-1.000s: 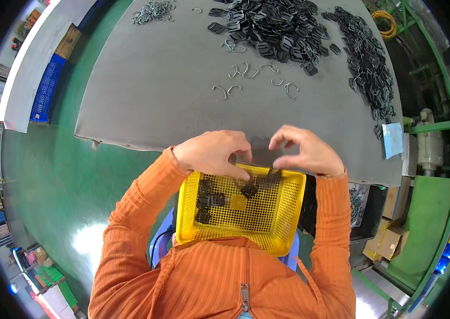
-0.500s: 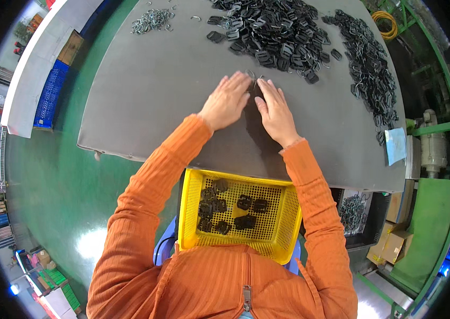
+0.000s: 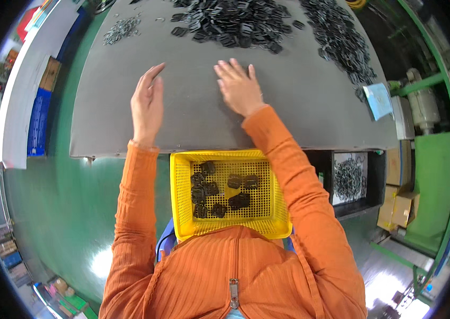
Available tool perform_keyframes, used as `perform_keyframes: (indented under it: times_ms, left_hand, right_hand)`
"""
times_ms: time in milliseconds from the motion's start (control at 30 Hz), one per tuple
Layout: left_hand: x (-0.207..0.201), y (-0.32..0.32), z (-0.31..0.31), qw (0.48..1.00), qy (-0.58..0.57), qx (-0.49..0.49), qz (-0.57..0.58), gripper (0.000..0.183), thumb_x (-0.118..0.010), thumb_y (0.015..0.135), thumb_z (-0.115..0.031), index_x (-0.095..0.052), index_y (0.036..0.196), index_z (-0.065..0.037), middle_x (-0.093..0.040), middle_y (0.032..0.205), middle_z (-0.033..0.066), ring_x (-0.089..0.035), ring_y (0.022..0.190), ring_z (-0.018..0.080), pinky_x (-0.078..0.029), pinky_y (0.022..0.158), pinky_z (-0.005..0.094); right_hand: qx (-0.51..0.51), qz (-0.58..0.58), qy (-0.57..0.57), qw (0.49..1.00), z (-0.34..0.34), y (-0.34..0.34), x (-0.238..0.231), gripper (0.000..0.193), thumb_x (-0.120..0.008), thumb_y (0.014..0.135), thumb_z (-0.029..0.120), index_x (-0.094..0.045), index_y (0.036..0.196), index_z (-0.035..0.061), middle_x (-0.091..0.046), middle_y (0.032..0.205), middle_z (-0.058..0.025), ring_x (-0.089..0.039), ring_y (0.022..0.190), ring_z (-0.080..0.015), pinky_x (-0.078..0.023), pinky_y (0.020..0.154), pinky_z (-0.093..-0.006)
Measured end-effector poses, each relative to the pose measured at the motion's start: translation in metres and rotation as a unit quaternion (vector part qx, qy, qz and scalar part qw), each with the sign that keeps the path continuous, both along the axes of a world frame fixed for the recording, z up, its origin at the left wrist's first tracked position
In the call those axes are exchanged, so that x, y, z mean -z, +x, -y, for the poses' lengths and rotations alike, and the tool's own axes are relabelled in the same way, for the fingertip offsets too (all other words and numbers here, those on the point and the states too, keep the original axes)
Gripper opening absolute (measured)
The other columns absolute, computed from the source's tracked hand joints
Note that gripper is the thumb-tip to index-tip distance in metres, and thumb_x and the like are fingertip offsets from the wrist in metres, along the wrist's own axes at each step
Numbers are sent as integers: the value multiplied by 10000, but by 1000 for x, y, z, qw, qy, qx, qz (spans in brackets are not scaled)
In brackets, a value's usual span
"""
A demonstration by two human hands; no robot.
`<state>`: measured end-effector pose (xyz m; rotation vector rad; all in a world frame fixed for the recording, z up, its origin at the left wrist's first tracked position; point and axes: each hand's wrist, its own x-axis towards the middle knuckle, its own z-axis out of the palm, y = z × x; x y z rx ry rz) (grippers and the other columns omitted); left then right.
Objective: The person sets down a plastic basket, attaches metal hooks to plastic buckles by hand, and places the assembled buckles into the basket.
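Buckles (image 3: 230,24), black, flat and slotted, heaped at the far middle of a grey bench (image 3: 193,117). Just short of this heap, right hand (image 3: 240,87), back upward, fingers straight and fanned, released; cannot tell whether touching the bench or just above. Well apart to the left, left hand (image 3: 148,103), on edge over the bench and slightly blurred, fingers stretched out together with thumb apart, likewise released.

Closer to the body, below the near edge of the bench, a yellow basket (image 3: 182,202) with perforated floor and sides, partly behind the right sleeve. Inside, black pieces (image 3: 198,189): a cluster along the left, several more apart toward the middle.

At far left on the bench, a small pile of silvery metal bits (image 3: 122,30). Along the right side, a long dark heap (image 3: 339,40), with a light blue sheet (image 3: 378,101) at its near end. Under the bench at right, a black crate (image 3: 376,181) with metal pieces (image 3: 348,178) inside, then cardboard boxes (image 3: 403,207). To the left, green floor (image 3: 70,212).
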<state>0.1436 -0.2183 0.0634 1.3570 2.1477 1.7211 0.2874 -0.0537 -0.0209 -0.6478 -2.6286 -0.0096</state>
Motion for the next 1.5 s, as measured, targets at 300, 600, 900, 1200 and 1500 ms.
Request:
perform_keyframes:
  times_ms: [300,600,900,1200,1500]
  left_hand:
    - [25,19,-2,996,-73,35,45,248,-499,911,-79,-591,1138,-42,-599,1109,79,-573,940,114,-472,785,241]
    - [49,31,-65,993,-74,82,-49,239,-539,870,-68,-604,1098,-41,-612,1101,107,-606,966,226,-477,811,292]
    - [44,39,-69,995,-75,52,-39,204,-515,855,-22,-618,1031,-26,-620,1034,116,-613,895,236,-481,777,297]
    - [45,37,-74,995,-77,33,-49,260,-543,848,-49,-567,1106,-30,-580,1116,126,-551,1039,273,-445,868,334]
    - [61,38,-59,990,-39,10,-134,374,-591,790,-43,-519,1157,-21,-494,1220,173,-411,1202,375,-323,1035,446]
  right_hand:
    - [254,36,2,966,-28,291,-9,389,-390,944,200,-455,1312,89,-436,1372,-67,-392,1273,-253,-303,1034,-440]
    - [359,-133,-27,923,-9,325,-30,238,-504,903,151,-616,1090,57,-573,1147,-117,-555,1034,-289,-436,900,-381]
    - [108,-204,-104,967,-211,42,-28,375,-537,886,389,-602,1121,104,-547,1190,-158,-513,1102,-334,-424,917,-406]
    - [30,-265,-186,946,-136,-34,-8,347,-596,840,402,-636,1075,151,-590,1103,-90,-523,1063,-298,-388,935,-393]
    - [-121,-184,-305,927,-63,-15,-42,248,-686,745,164,-662,977,79,-644,953,-109,-617,899,-285,-481,799,-347]
